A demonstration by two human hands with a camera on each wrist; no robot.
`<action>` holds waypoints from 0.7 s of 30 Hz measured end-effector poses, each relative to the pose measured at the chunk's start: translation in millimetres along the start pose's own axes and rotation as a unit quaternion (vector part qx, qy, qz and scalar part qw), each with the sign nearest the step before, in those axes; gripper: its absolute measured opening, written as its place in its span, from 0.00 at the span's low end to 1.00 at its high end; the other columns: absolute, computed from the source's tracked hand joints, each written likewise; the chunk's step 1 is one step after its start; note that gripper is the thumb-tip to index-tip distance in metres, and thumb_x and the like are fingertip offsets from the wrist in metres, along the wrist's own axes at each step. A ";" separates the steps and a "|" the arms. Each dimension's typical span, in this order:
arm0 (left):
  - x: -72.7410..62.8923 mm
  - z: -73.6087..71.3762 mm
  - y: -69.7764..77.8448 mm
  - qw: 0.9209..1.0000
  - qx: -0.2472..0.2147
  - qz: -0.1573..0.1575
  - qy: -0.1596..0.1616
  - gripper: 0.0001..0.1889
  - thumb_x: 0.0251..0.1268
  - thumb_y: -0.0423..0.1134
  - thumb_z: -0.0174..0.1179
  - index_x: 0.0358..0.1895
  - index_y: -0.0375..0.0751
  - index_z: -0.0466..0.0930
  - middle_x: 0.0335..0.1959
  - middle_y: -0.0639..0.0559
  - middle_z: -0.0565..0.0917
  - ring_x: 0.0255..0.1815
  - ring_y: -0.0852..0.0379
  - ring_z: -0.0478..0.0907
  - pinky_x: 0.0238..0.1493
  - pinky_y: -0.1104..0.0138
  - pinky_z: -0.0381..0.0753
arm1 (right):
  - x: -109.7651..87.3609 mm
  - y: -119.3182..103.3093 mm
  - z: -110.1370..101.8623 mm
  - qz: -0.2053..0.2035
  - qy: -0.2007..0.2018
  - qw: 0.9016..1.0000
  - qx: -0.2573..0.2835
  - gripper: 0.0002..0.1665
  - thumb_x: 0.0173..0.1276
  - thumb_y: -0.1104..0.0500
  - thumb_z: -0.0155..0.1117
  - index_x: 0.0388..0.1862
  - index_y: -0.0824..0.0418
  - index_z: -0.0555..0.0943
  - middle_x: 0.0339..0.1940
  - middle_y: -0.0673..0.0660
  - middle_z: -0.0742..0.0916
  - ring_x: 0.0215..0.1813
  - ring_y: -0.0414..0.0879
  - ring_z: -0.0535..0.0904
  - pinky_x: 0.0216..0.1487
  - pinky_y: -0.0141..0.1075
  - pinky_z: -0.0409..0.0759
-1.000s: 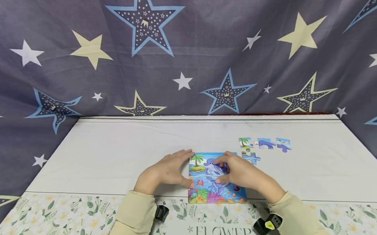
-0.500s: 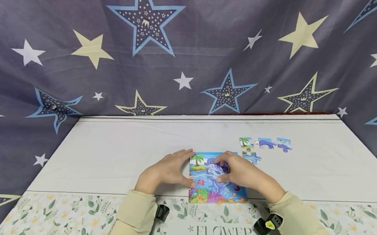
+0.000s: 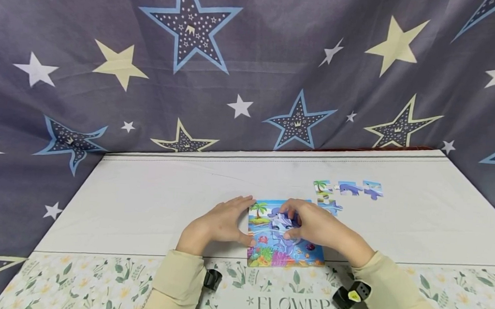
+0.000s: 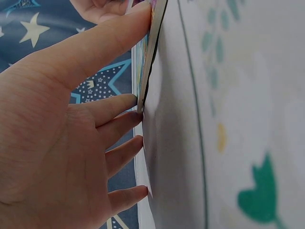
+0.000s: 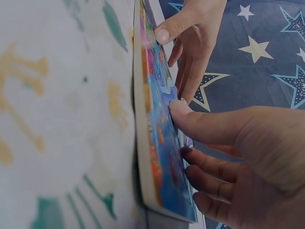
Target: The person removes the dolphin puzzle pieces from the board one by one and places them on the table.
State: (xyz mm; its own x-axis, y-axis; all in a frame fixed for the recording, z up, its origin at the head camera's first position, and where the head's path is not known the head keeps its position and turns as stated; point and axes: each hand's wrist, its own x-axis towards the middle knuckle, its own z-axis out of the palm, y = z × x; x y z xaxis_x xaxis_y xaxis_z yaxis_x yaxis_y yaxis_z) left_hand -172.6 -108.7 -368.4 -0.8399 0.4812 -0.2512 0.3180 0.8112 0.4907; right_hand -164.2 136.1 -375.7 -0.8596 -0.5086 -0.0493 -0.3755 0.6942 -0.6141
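Observation:
A jigsaw puzzle (image 3: 267, 255) with a dolphin, palm tree and coral lies flat near the tablecloth's patterned band. My left hand (image 3: 221, 222) steadies its left edge, the thumb on the near-left rim and the straight fingers spread towards the far-left corner. In the left wrist view those fingers (image 4: 125, 125) touch the board's side and the cloth. Over the middle of the puzzle, my right hand (image 3: 314, 223) pinches a dolphin jigsaw piece (image 3: 283, 222) between thumb and fingers. The piece looks tilted and partly raised; its far side is hidden by the fingers.
Several loose jigsaw pieces lie behind the puzzle to the right, among them a palm tree piece (image 3: 322, 187), a dolphin piece (image 3: 349, 188) and a sky piece (image 3: 373, 189). A star-patterned curtain (image 3: 254, 67) hangs behind the table (image 3: 162, 186).
The dolphin piece under my right fingers has tilted up, and a pale, jagged patch shows there. My right fingers have curled slightly. The left hand has stayed in place.

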 end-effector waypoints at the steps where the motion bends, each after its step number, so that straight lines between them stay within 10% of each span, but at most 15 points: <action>1: 0.0 -0.1 0.1 1.000 0.000 0.000 0.000 0.52 0.47 0.50 0.76 0.76 0.39 0.59 0.78 0.46 0.58 0.79 0.46 0.50 0.77 0.46 0.48 | 0.0 -0.5 -0.1 -0.001 0.001 1.000 0.000 0.26 0.58 0.59 0.77 0.55 0.60 0.79 0.38 0.49 0.80 0.33 0.42 0.72 0.33 0.36 0.74; 21: 0.1 1.0 -0.7 1.000 0.000 -0.001 0.004 0.52 0.46 0.51 0.77 0.76 0.39 0.60 0.78 0.46 0.59 0.79 0.46 0.50 0.76 0.45 0.48 | -2.4 -1.0 -8.7 -0.062 0.036 0.997 0.040 0.13 0.64 0.68 0.70 0.45 0.57 0.79 0.31 0.48 0.84 0.26 0.38 0.76 0.25 0.33 0.77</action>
State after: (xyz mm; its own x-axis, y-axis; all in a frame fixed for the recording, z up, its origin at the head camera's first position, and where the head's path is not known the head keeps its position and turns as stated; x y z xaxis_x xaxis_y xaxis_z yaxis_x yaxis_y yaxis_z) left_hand -172.5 -108.9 -369.6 -0.8438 0.4773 -0.2453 0.3168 0.8120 0.4902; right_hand -164.8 141.0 -368.1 -0.8319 -0.5484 0.0849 -0.4536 0.5839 -0.6733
